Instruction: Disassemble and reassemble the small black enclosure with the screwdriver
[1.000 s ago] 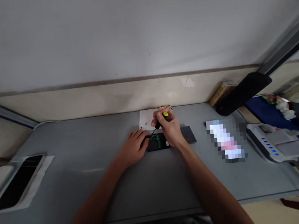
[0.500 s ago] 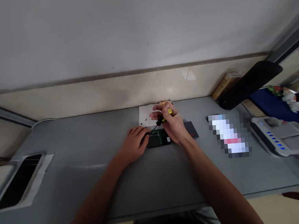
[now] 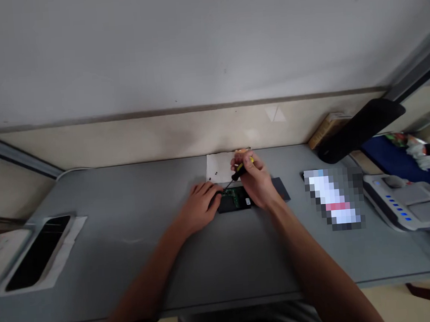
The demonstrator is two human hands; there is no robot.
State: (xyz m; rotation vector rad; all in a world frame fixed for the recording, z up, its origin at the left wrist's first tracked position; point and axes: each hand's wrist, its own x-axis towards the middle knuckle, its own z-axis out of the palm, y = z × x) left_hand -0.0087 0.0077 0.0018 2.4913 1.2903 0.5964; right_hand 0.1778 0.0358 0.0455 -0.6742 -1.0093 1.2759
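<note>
Open bench (image 3: 129,207) runs from the left hand (image 3: 202,205) to the black-screened smartphone (image 3: 39,251); a narrower gap right of the right hand (image 3: 257,181) ends at a lit screen (image 3: 331,196); a wall (image 3: 142,139) blocks beyond both.

"What's the right hand (image 3: 258,181) holding?"
"A screwdriver (image 3: 239,171), tip down at the device (image 3: 234,199)."
"And the left hand (image 3: 201,207)?"
"Against the device's left end; paper (image 3: 219,162) with dark specks lies just behind."
</note>
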